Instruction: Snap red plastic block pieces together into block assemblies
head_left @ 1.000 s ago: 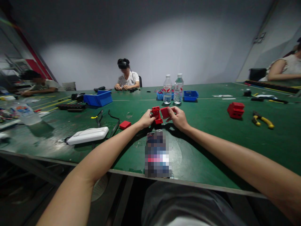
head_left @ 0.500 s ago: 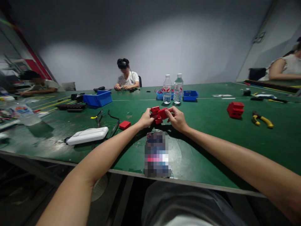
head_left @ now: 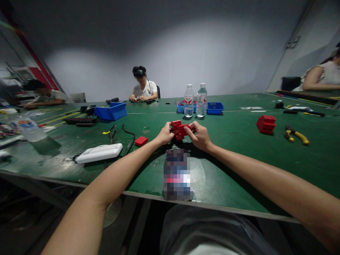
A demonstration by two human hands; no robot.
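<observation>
My left hand point(head_left: 165, 134) is closed on a red block-like part point(head_left: 175, 124) with small holes in its face. In my right hand point(head_left: 200, 136), the thumb and fingers pinch a flat red piece point(head_left: 182, 131) that overlaps the first part; whether the two are joined cannot be made out. Both hands are just above the green table, beyond the phone point(head_left: 177, 173) with its blurred screen. A loose red square piece point(head_left: 141, 141) lies to the left of my left hand. Farther right sits a larger red block point(head_left: 266, 124) with holes.
Yellow-handled pliers point(head_left: 296, 135) lie at the right. At the left are a white device point(head_left: 99, 153) with a black strap and a blue bin point(head_left: 110, 111). Two water bottles point(head_left: 188, 102) stand near a small blue tray point(head_left: 215, 107). A person point(head_left: 144, 88) sits across the table.
My right hand has shifted slightly left, bringing the flat red piece lower and closer against the part in my left hand. My left hand stays nearly still.
</observation>
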